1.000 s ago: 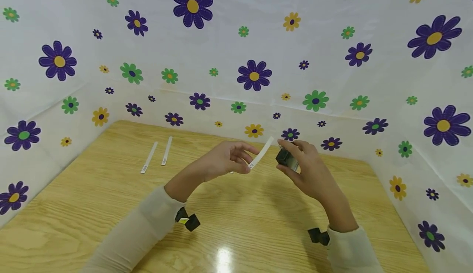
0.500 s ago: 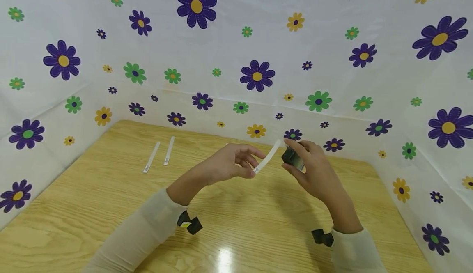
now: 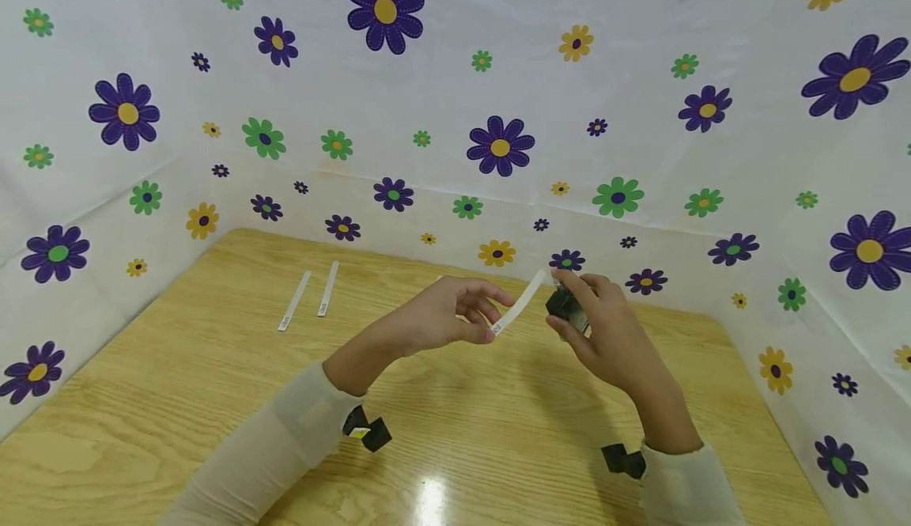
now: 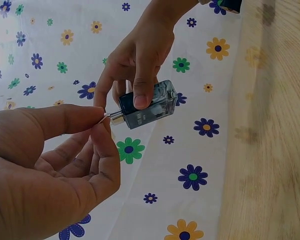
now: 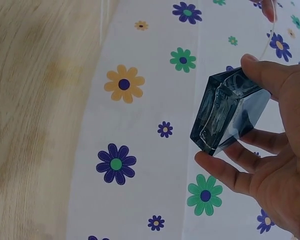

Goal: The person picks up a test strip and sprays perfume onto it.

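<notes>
My left hand (image 3: pixel 448 316) pinches one end of a white paper test strip (image 3: pixel 519 302) between thumb and index finger. The strip slants up to the right and bears small print near the held end. In my right hand (image 3: pixel 612 336) is a dark, angular glass perfume bottle (image 3: pixel 565 304), gripped by its sides. Its clear base and dark printed part show in the left wrist view, where the bottle (image 4: pixel 155 110) lies tilted with its sprayer toward the strip. My right index finger reaches to the sprayer's top. The right wrist view shows the bluish glass bottle (image 5: pixel 225 110) from its base.
Two more printed paper strips, one farther left (image 3: pixel 295 301) and one beside it (image 3: pixel 328 289), lie on the wooden table (image 3: pixel 427 423). A white flowered sheet (image 3: pixel 427 75) stands behind and along both sides. A small white bit (image 3: pixel 439 278) shows behind my left hand.
The head view has shifted slightly, so the scene sits farther right. Both hands keep hold of the strip and bottle, nearly in place, perhaps a little lower.
</notes>
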Demonstrator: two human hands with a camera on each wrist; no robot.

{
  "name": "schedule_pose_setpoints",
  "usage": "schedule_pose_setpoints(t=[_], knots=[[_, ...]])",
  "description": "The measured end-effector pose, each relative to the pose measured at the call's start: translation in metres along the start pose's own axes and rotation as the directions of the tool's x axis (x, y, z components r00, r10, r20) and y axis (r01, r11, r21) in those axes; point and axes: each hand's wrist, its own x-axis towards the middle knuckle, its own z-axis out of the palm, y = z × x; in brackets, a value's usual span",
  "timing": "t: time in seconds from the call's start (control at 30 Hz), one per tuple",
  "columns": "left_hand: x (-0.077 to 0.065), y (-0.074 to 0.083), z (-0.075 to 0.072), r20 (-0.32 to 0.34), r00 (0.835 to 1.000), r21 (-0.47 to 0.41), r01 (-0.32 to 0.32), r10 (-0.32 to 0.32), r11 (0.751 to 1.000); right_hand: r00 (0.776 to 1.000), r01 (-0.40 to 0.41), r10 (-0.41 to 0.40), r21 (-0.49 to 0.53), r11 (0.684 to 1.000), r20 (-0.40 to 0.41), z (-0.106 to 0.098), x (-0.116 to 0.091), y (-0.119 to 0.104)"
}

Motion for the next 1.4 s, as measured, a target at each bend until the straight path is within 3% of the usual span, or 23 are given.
schedule_pose_setpoints(t=[0.37, 0.9, 1.4], knots=[[-0.0005, 0.0028, -0.0008, -0.007, 1.0, -0.022, 0.008, -0.009, 1.0, 1.0, 0.009, -0.009, 0.021, 1.0, -0.017, -0.0003, -0.0006, 0.0011], [-0.0006, 0.0045, -0.0025, 0.002, 1.0, -0.046, -0.008, 0.008, 0.999, 0.999, -0.038, 0.038, 0.02, 0.999, -0.023, -0.0018, -0.0019, -0.0001], [0.0003, 0.0025, -0.0031, 0.008, 1.0, -0.052, -0.006, 0.006, 0.999, 1.0, 0.002, -0.002, 0.019, 1.0, -0.01, -0.0017, -0.0008, -0.0004]])
